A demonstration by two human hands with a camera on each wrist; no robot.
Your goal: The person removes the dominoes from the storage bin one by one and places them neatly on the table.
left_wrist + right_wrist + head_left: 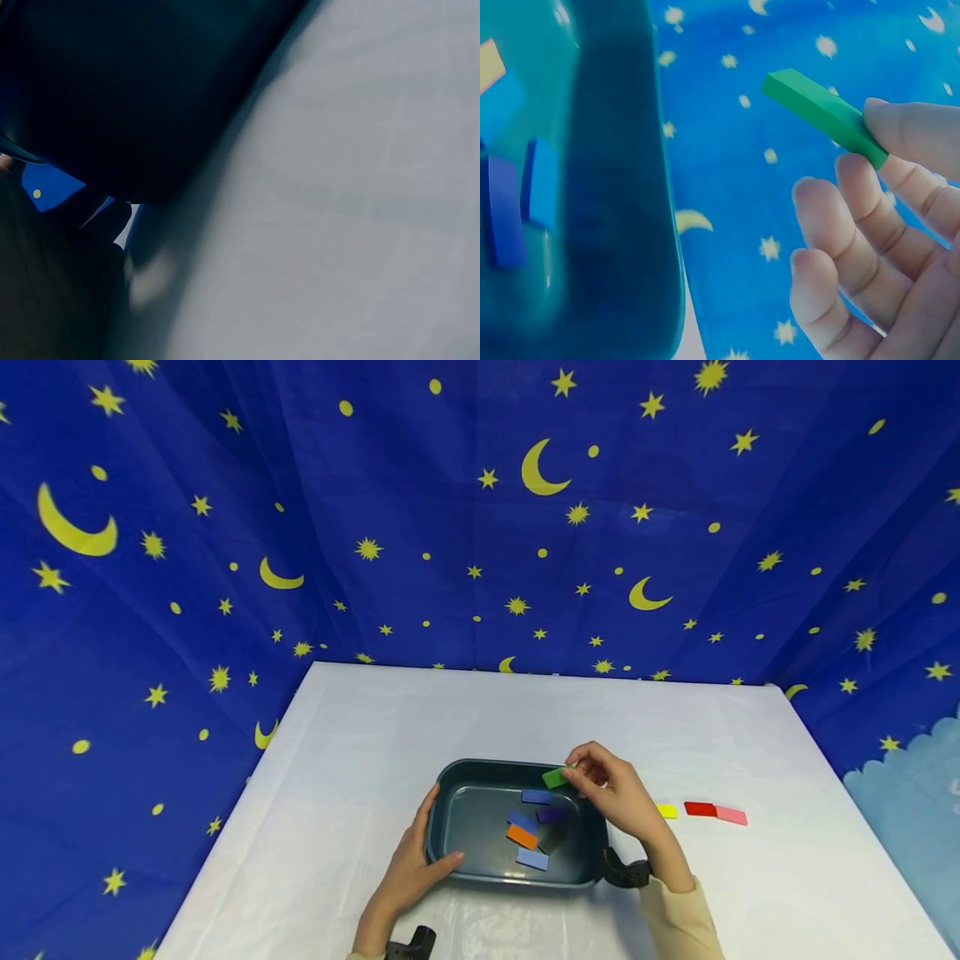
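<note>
A dark blue-green tray (480,881) stands on the table in the head view. My left hand (411,864) holds its left end, fingers along the outer wall and thumb over the near rim; the left wrist view is dark, with the tray filling its upper left. Between thumb and fingertips, my right hand (611,789) pinches a small flat green block (821,116) by one end, over the tray's far right corner in the head view. Inside the tray lie several similar blocks, among them an orange block (521,836), a purple block (551,814) and a light blue block (532,859).
To the right of the tray, a yellow block (667,811), a red block (700,809) and a pink block (731,815) lie on the white tabletop (360,735). A blue curtain (420,510) with moons and stars hangs behind and beside the table.
</note>
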